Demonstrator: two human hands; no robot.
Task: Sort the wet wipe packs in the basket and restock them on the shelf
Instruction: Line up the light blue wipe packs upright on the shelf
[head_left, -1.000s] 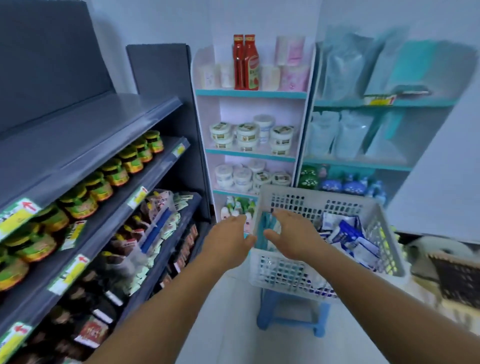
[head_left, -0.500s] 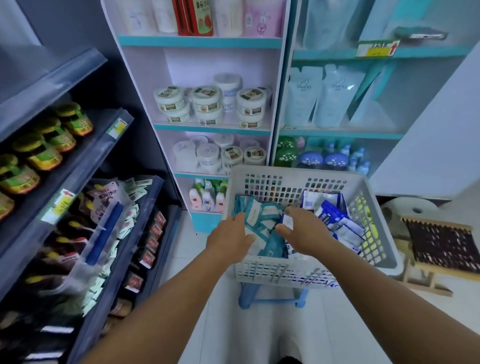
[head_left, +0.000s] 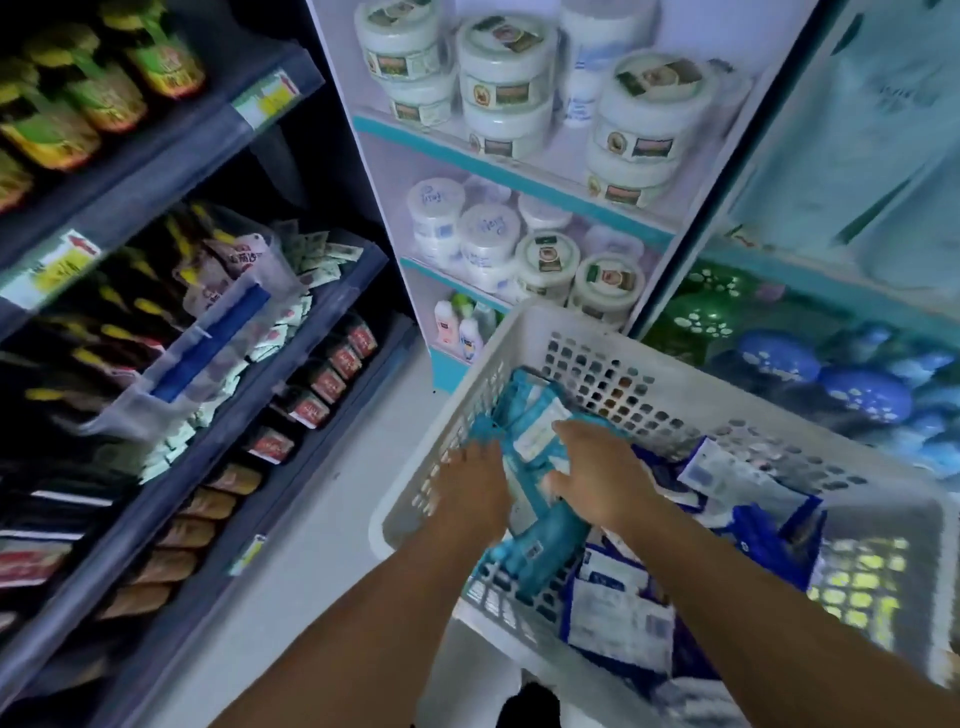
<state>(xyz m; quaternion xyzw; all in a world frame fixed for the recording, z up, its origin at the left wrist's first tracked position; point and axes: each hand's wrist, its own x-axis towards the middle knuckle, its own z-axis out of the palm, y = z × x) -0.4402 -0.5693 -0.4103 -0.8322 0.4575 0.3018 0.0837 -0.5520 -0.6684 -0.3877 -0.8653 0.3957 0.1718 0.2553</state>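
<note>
Down in the near-left part of the white basket (head_left: 524, 332), your two hands met over a pile of teal wet wipe packs (head_left: 535, 431). Your left hand (head_left: 475, 488) reached over the basket's left wall and lay against the left side of the pile, though whether its fingers were curled around a pack I cannot tell, since only the back of the hand showed. Your right hand (head_left: 602, 475) lay on top of the pile, fingers (head_left: 569, 428) spread and bent down over a pack with a white label, thumb pressed to the pack's near edge. Just right of that, dark blue wet wipe packs (head_left: 618, 608) were heaped loosely across the rest of the basket. Beyond your left arm stood a grey shelf unit (head_left: 156, 171) carrying brown pouches, red-labelled packets and green-topped jars. Farther back, behind the basket, a white shelf unit (head_left: 530, 182) with teal edging held stacked white tubs (head_left: 506, 83) and small bottles lower down.
</note>
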